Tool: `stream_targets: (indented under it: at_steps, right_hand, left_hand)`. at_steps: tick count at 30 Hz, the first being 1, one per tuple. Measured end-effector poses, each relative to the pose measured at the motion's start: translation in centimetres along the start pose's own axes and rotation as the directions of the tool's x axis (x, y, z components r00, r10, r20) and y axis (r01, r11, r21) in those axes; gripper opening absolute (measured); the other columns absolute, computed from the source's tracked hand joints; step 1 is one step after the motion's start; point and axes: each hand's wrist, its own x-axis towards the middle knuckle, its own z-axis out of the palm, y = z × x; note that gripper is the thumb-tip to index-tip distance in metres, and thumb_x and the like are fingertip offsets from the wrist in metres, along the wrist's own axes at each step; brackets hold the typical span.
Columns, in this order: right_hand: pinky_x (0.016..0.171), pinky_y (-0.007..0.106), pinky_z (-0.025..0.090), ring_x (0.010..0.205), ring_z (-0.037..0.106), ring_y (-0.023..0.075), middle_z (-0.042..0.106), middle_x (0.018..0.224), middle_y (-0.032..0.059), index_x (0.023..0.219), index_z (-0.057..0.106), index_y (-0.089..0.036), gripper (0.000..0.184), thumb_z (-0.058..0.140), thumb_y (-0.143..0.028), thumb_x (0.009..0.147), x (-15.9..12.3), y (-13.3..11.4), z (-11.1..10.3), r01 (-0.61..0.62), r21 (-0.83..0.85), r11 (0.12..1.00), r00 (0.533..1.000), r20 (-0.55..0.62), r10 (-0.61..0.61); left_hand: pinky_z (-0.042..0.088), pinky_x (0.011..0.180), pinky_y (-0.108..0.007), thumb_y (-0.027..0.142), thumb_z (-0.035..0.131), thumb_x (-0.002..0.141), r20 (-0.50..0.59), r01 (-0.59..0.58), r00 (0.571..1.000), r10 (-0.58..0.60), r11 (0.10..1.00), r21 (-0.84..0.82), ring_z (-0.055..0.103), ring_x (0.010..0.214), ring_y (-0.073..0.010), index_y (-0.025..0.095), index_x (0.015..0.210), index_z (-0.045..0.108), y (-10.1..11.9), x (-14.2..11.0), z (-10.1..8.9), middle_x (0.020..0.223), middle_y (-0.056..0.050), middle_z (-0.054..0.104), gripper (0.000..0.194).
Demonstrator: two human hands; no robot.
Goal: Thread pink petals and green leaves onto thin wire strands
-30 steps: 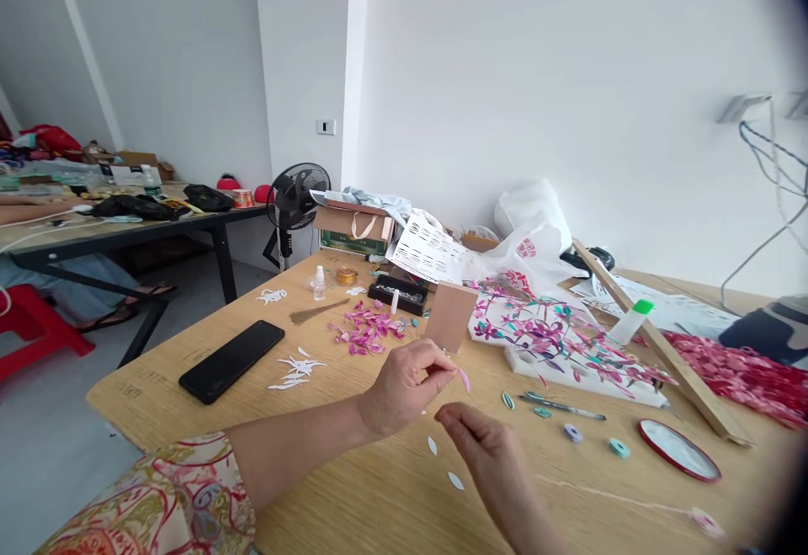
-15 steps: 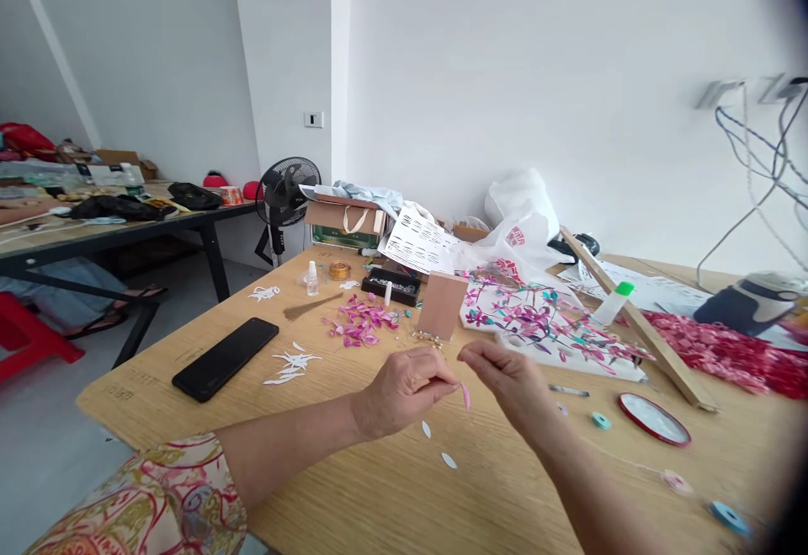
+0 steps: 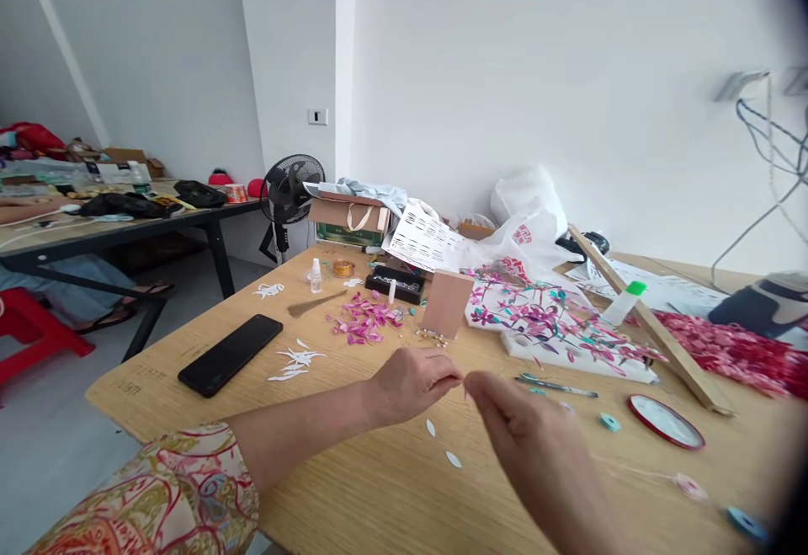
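My left hand is closed in a pinch above the middle of the table, its fingertips meeting those of my right hand. A sliver of a pink petal shows where the fingertips come together; the rest is hidden by my fingers. My right hand is also closed, and what it pinches is too small to make out. Under the hands lie two white leaf-shaped pieces. From a pink thread spool at the right, a pale thread runs toward my right forearm.
Pink petals, white cut-outs and a black phone lie to the left. An upright wooden block stands behind the hands. Flower sprigs on white foam, a tweezers-like tool, a red-rimmed dish and a wooden bar are at right.
My right hand has come lower and closer to my left, so their fingertips now meet. The pink petal that hung below my left fingers is mostly covered. The view has shifted slightly.
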Motion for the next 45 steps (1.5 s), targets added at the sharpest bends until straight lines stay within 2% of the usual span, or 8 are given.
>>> stream_targets:
  at_steps: [4, 11, 18, 25, 30, 35, 39, 45]
  right_hand:
    - [0.047, 0.020, 0.028, 0.047, 0.038, 0.0111, 0.044, 0.048, -0.0036, 0.065, 0.059, -0.020, 0.028, 0.041, -0.037, 0.079, 3.1, 2.6, -1.1, -0.118, 0.096, 0.988, 0.990, 0.084, 0.110]
    - [0.044, 0.020, 0.026, 0.047, 0.031, 0.0094, 0.034, 0.049, -0.0047, 0.059, 0.054, -0.017, 0.031, 0.043, -0.041, 0.075, 1.7, 4.9, 4.1, -0.334, 0.477, 0.813, 0.932, 0.294, 0.210]
    - [0.045, 0.020, 0.026, 0.044, 0.037, 0.0103, 0.039, 0.046, -0.0041, 0.058, 0.050, -0.019, 0.034, 0.033, -0.037, 0.082, -2.0, 0.5, 4.8, -0.228, 0.229, 0.946, 0.958, 0.225, 0.177]
    - [0.045, 0.022, 0.025, 0.046, 0.041, 0.0122, 0.049, 0.049, -0.0017, 0.064, 0.056, -0.021, 0.030, 0.036, -0.035, 0.080, 1.2, 0.7, -0.9, -0.073, -0.010, 0.997, 0.993, 0.096, 0.073]
    - [0.049, 0.021, 0.029, 0.051, 0.036, 0.0116, 0.042, 0.052, -0.0031, 0.064, 0.057, -0.019, 0.029, 0.042, -0.041, 0.076, 3.5, 4.1, -0.1, -0.239, 0.294, 0.925, 0.962, 0.202, 0.185]
    - [0.044, 0.021, 0.023, 0.047, 0.027, 0.0092, 0.033, 0.050, -0.0049, 0.058, 0.052, -0.017, 0.032, 0.044, -0.043, 0.075, 2.1, 4.7, 3.4, -0.378, 0.517, 0.768, 0.917, 0.325, 0.232]
    - [0.041, 0.020, 0.021, 0.044, 0.027, 0.0090, 0.028, 0.047, -0.0062, 0.061, 0.054, -0.017, 0.034, 0.042, -0.045, 0.076, 0.2, 3.6, 4.9, -0.377, 0.518, 0.768, 0.914, 0.341, 0.218]
    - [0.043, 0.020, 0.028, 0.042, 0.042, 0.0113, 0.045, 0.044, -0.0025, 0.057, 0.053, -0.019, 0.037, 0.035, -0.040, 0.082, -2.5, 0.3, 4.3, -0.215, 0.208, 0.954, 0.972, 0.143, 0.188]
  left_hand:
    - [0.043, 0.067, -0.020, 0.017, 0.045, 0.081, 0.118, 0.082, 0.991, -0.058, 0.973, -0.214, 0.057, 0.069, -0.0101, 0.015, 0.078, 0.061, 1.0, -0.1, -0.4, 0.075, -0.002, 0.064, 0.016]
    - [0.047, 0.061, -0.022, 0.020, 0.052, 0.075, 0.081, 0.350, 0.913, -0.399, 0.669, -0.656, 0.058, 0.062, -0.0100, 0.011, 0.074, 0.059, 1.2, 0.1, -0.7, 0.073, -0.005, 0.063, 0.012]
    - [0.042, 0.059, -0.018, 0.014, 0.045, 0.078, -0.075, 0.235, 0.961, -0.265, 0.932, -0.276, 0.055, 0.062, -0.0089, 0.013, 0.074, 0.060, 0.1, 0.4, -0.2, 0.069, -0.002, 0.061, 0.016]
    - [0.043, 0.072, -0.023, 0.016, 0.043, 0.081, 0.130, 0.064, 0.991, -0.043, 0.986, -0.155, 0.057, 0.075, -0.0127, 0.013, 0.079, 0.061, 0.7, 0.3, -0.4, 0.079, -0.005, 0.063, 0.018]
    - [0.046, 0.061, -0.022, 0.026, 0.051, 0.077, 0.278, 0.382, 0.924, -0.263, 0.667, -0.640, 0.056, 0.060, -0.0092, 0.011, 0.076, 0.059, 1.3, 0.2, -0.8, 0.073, -0.004, 0.061, 0.017]
    - [0.045, 0.059, -0.021, 0.031, 0.058, 0.071, 0.267, 0.431, 0.887, -0.377, 0.463, -0.775, 0.053, 0.057, -0.0076, 0.010, 0.073, 0.058, 1.4, 0.3, -0.8, 0.070, -0.004, 0.060, 0.021]
    - [0.042, 0.052, -0.018, 0.025, 0.056, 0.071, 0.178, 0.424, 0.870, -0.460, 0.515, -0.745, 0.050, 0.053, -0.0062, 0.010, 0.071, 0.057, 1.3, 0.7, -0.7, 0.066, -0.003, 0.058, 0.015]
    - [0.041, 0.057, -0.018, 0.015, 0.047, 0.076, 0.023, 0.323, 0.942, -0.335, 0.885, -0.336, 0.051, 0.061, -0.0085, 0.014, 0.072, 0.061, 0.4, 0.5, -0.4, 0.068, -0.001, 0.058, 0.015]
